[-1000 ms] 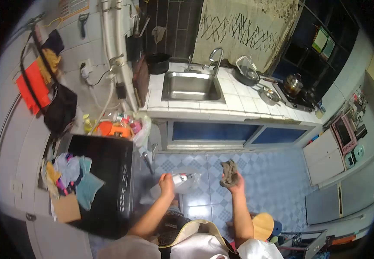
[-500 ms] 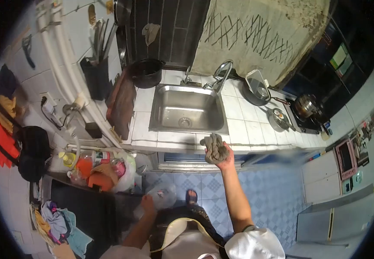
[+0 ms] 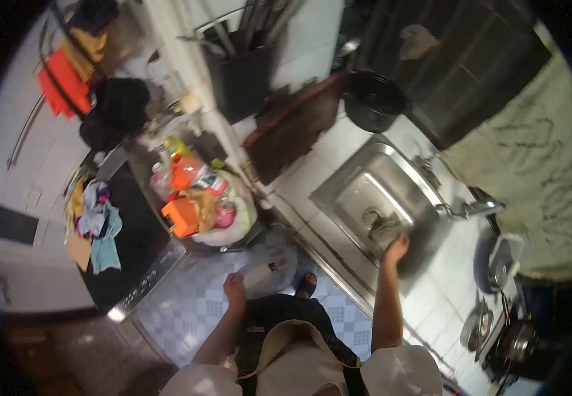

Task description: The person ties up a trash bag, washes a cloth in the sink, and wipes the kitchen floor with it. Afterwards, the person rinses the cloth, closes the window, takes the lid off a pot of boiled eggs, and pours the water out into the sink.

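My right hand (image 3: 397, 247) reaches over the near corner of the steel sink (image 3: 345, 188). Its fingers are closed at the edge of a crumpled grey-brown cloth (image 3: 385, 231), which hangs or lies inside the basin; blur hides the exact grip. Low on the left, my left hand (image 3: 234, 287) is closed on a clear plastic bag (image 3: 269, 272) with a small dark print, held above the floor. The faucet (image 3: 474, 210) stands at the sink's far side.
A bin bag (image 3: 243, 221) full of bottles and packaging stands left of the counter. A black pot (image 3: 373, 102) and a dark red board (image 3: 296, 129) sit beyond the sink. Folded clothes (image 3: 95, 211) lie on a black surface at left. Pans (image 3: 490, 264) are at right.
The view has turned left. My right hand has carried the grey-brown cloth from in front of the counter into the sink. My left hand still grips the plastic bag.
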Motion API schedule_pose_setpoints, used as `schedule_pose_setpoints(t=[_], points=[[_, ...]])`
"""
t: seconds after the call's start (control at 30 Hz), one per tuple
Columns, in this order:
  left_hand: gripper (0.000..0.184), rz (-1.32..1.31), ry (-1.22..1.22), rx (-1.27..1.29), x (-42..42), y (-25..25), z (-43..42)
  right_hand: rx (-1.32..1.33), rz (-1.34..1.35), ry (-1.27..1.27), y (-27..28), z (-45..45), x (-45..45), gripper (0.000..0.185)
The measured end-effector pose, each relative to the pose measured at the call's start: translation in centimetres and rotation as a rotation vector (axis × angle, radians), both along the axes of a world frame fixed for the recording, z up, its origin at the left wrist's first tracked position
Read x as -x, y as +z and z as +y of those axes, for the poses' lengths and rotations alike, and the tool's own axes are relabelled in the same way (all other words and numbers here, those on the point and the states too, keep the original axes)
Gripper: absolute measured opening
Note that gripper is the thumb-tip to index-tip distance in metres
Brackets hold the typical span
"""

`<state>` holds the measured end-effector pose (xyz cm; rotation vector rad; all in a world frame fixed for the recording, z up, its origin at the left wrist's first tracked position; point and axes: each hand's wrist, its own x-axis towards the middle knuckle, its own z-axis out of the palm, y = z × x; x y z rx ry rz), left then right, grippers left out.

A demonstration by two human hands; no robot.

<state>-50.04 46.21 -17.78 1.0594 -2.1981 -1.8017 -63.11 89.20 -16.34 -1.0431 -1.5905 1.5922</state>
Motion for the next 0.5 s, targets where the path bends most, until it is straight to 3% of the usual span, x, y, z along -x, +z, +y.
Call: schedule_pose_setpoints(t=[0.1,0.13,0.17,0.2,0.23,0.27,0.3,0.37,0.4,0.47,0.5], points=[[0.020,-0.031,0.089,-0.015,0.8,2.1,1.6,-0.155,0.094,0.421,-1.5,-8.8,2.4,0.014],[0.021,-0.084,0.100,-0.025,0.8,2.5,1.9,-0.008,0.096,0.598,1.8,-13.6,2.7,0.017],[0.021,-0.085,0.127,-0.023,0.8,2.4,1.8,-0.171,0.198,0.775,2.9,-17.8,3.2,0.017],[0.021,-0.032,0.107,-0.042,0.6,2.2,1.5,-0.325,0.041,0.987,4.1,-21.4,3.7,0.017],[0.022,0.019,0.083,-0.059,0.6,2.1,1.3,-0.142,0.071,1.126,7.1,-25.4,4.3,0.017],[0.021,-0.047,0.092,-0.037,1.5,5.7,1.6,-0.190,-0.006,1.267,7.3,-28.6,5.1,0.023],[0.021,-0.049,0.104,-0.036,1.5,6.0,1.5,-0.302,0.060,1.332,8.3,-31.9,5.6,0.024],[0.020,-0.022,0.185,-0.228,1.4,6.5,0.6,-0.484,0.223,1.549,11.5,-37.3,7.1,0.047],[0.019,-0.071,0.174,-0.267,1.4,7.3,0.1,-0.489,0.226,1.552,11.6,-40.0,7.0,0.047],[0.019,-0.031,0.173,-0.329,1.1,7.6,-0.8,-0.881,0.308,1.356,11.4,-44.5,6.8,0.072],[0.018,0.004,0.169,-0.387,1.0,7.9,-1.3,-0.886,0.306,1.356,11.3,-45.6,6.9,0.072]])
